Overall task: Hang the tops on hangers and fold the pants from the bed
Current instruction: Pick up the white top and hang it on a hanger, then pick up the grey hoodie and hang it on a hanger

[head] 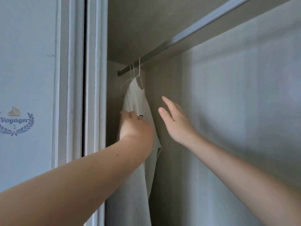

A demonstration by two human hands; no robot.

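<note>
Two bare forearms reach forward from the bottom edge into an open closet. The left hand [136, 124] is on the white top [138, 101]. Its knuckles are bent and its fingers curl into the cloth at the garment's left side, with the fingertips hidden by the fabric. The right hand [175, 121] is just beside the top on its right and apart from it. It holds nothing, with its fingers straight and together and its thumb spread out.

The white top hangs in the closet's far left corner on a thin white hanger [140, 79]. A small dark mark on its front shows just above the left hand's knuckles. The left wrist and forearm cover the middle of the garment, and its lower part drops down past the arm out of view. A few more thin wire hooks [132, 69] sit close together on the same rod [162, 52]. The rod is grey and runs up towards the right under the closet's ceiling panel [146, 22].

Behind the hands is the plain pale back wall [236, 95]. To the left stands the moulded white door frame [96, 62], with a dark gap beside it. Left of that is a pale door panel [32, 62] bearing a blue "Voyager" emblem [16, 122] with a laurel wreath and a small ship.
</note>
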